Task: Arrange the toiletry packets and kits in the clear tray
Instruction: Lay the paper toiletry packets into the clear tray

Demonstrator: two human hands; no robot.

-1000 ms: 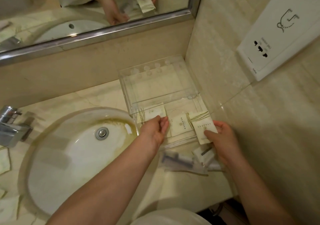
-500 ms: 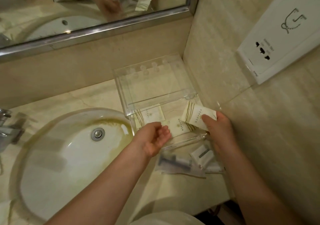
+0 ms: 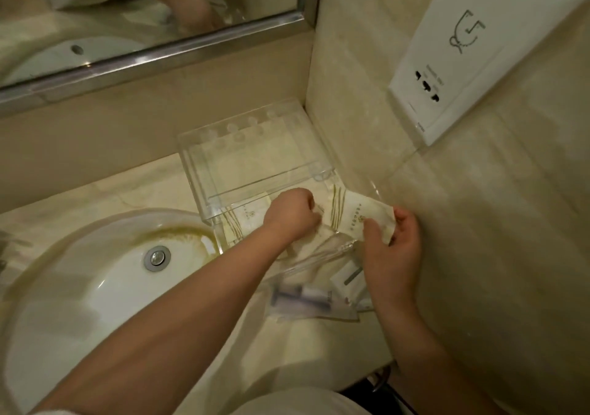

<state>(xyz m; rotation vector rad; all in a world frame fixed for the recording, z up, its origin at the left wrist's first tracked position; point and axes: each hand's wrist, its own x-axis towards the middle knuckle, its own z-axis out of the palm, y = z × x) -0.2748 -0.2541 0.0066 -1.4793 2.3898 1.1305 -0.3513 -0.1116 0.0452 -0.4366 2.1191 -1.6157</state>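
Note:
The clear tray [image 3: 204, 159] stands in the corner of the marble counter, with a raised clear shelf at its back. A cream packet with gold stripes [image 3: 247, 215] lies flat in its front left part. My left hand [image 3: 292, 213] reaches into the tray's front middle, fingers curled onto a packet that it mostly hides. My right hand [image 3: 391, 248] pinches the near end of another cream striped packet [image 3: 360, 213], held over the tray's front right corner. Two clear-wrapped kits [image 3: 306, 298] lie on the counter in front of the tray, one partly under my right wrist.
A round white sink [image 3: 95, 287] with a metal drain [image 3: 156, 257] sits left of the tray. A mirror [image 3: 127, 15] runs along the back wall. A white socket panel [image 3: 472, 57] hangs on the right wall. The counter's front edge lies just below the kits.
My right hand has carried its striped packet up and over the tray's right corner. My left hand has moved right and deeper into the tray and curled shut over the middle packet.

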